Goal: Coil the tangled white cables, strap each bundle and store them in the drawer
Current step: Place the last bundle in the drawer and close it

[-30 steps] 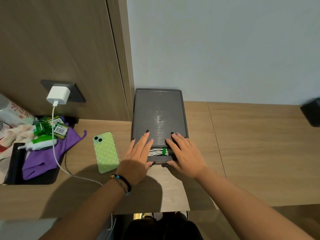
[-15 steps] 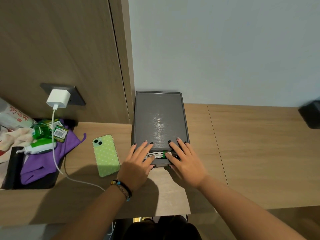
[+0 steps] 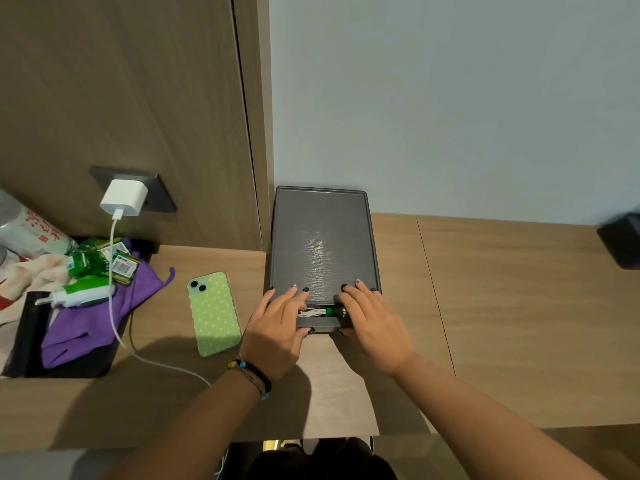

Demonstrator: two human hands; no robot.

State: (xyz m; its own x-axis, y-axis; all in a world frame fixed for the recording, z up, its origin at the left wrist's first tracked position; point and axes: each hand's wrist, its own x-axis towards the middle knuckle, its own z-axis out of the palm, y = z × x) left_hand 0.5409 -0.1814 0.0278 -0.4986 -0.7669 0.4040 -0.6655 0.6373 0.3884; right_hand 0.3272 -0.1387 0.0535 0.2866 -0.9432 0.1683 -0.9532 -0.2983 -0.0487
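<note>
Right now your left hand (image 3: 277,327) lies flat at the near end of the grey drawer box (image 3: 322,244), just below the middle of the frame, its fingers straight and spread onto the box's ribbed top, thumb down against the drawer front (image 3: 317,322). Your right hand (image 3: 372,323) mirrors it on the other side, fingers extended over the top edge and palm against the front; neither hand curls round anything. Between your two hands the drawer stands only a narrow slit open, and in that slit you can see the white cables (image 3: 311,311) with a green strap (image 3: 333,310) round them; how many bundles lie inside cannot be told.

The box sits on the wooden desk (image 3: 502,306), its far end against the pale wall. Left of your left hand, close by, a green dotted phone (image 3: 213,313) lies face down. At the left of the frame a white charger (image 3: 124,197) is plugged into a dark wall socket, its cord (image 3: 112,289) trailing down across a purple cloth (image 3: 90,327) in a black tray, with green packets (image 3: 100,261) and a white-green tube (image 3: 81,294) on it. A beaded bracelet (image 3: 251,374) circles your left wrist.
</note>
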